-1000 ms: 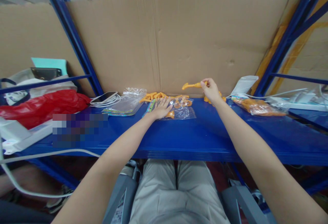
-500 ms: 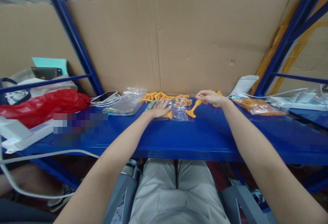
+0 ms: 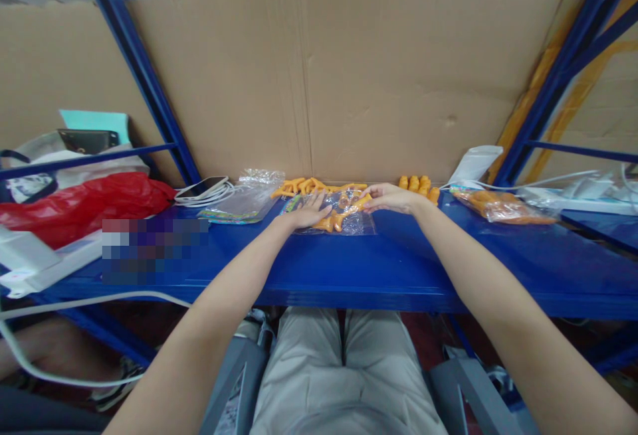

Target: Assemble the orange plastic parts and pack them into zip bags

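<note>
My left hand point(image 3: 310, 212) lies flat with its fingers stretched out over a clear plastic bag point(image 3: 363, 226) on the blue shelf. Orange plastic pieces point(image 3: 326, 224) show in or on this bag; which of the two is hard to make out. In the fingers of my right hand point(image 3: 391, 198) is a bone-like orange plastic piece point(image 3: 359, 203), held over the bag's right part. Behind the bag lies a heap of branching orange pieces point(image 3: 302, 186). Stubby orange pieces point(image 3: 417, 184) are grouped behind my right hand.
Flat clear bags point(image 3: 242, 204) lie to the left beside a white cable point(image 3: 216, 193). A filled bag of orange pieces point(image 3: 498, 206) rests at right. A red plastic bag point(image 3: 90, 206) and a white power strip point(image 3: 54, 265) occupy the far left. Cardboard point(image 3: 379, 83) walls off the back.
My right hand has moved left with the orange plastic piece, from beside the bag to over it. The stubby orange pieces behind it now show more fully. My left hand stays put.
</note>
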Tool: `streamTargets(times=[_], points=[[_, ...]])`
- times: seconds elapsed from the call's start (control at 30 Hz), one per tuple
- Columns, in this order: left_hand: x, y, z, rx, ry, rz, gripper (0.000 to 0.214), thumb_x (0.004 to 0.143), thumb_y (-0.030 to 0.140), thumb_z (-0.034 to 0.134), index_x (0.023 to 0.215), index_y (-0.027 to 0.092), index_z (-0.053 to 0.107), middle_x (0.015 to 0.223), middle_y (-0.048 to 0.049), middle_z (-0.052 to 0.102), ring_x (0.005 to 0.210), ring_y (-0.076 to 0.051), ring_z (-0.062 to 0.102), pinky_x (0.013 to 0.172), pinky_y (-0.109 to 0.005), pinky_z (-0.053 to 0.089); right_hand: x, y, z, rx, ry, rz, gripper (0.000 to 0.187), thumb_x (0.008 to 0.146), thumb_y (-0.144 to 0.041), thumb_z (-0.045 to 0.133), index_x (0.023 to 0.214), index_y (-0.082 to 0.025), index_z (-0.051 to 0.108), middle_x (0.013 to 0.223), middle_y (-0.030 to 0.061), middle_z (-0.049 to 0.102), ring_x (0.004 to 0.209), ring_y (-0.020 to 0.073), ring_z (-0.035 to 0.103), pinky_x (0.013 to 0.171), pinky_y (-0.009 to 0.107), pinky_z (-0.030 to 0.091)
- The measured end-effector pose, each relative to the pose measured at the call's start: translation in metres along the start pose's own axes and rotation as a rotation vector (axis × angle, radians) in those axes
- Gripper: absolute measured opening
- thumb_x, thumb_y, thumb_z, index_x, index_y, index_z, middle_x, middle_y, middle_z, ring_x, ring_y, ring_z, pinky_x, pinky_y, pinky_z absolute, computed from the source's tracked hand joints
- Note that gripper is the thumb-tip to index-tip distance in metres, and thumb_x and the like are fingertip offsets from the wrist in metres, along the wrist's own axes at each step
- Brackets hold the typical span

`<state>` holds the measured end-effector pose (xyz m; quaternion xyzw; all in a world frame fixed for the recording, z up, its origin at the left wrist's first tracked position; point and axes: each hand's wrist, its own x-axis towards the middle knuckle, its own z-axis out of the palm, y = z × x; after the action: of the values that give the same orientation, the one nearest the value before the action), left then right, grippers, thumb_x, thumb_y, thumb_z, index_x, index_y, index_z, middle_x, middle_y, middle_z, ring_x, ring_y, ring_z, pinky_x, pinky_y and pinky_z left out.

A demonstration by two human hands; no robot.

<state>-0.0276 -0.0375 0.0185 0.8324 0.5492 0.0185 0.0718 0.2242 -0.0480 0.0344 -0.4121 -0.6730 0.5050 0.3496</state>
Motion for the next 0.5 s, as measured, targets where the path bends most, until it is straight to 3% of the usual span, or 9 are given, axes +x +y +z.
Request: streamTargets(times=[0.3,0.5], points=[[0.004,-0.008,0.003,-0.037,0.025,0.01,0.086,0.089,0.068,0.009,0.158,0.02,-0.008,0.163,-0.0036,-0.012,0.15,-0.025,-0.01,0.121,-0.046,0.011,0.025,0.025,0.027,0.025,0.254,-0.126,0.028,0.063,-0.005,0.077,0.08,-0.018,0.059,0.077,-0.0008,0.065,0.07,0.0112,0.063,0.077,0.03,0.058],[0.008,-0.006,0.008,-0.028,0.057,0.033,0.088,0.088,0.068,0.012,0.158,0.018,-0.007,0.163,-0.0066,-0.012,0.15,-0.026,-0.012,0.121,-0.049,0.01,0.037,0.043,0.041,-0.105,0.152,-0.238,0.026,0.067,-0.023,0.078,0.086,-0.018,0.061,0.085,0.0015,0.068,0.078,0.0146,0.063,0.078,0.032,0.055]])
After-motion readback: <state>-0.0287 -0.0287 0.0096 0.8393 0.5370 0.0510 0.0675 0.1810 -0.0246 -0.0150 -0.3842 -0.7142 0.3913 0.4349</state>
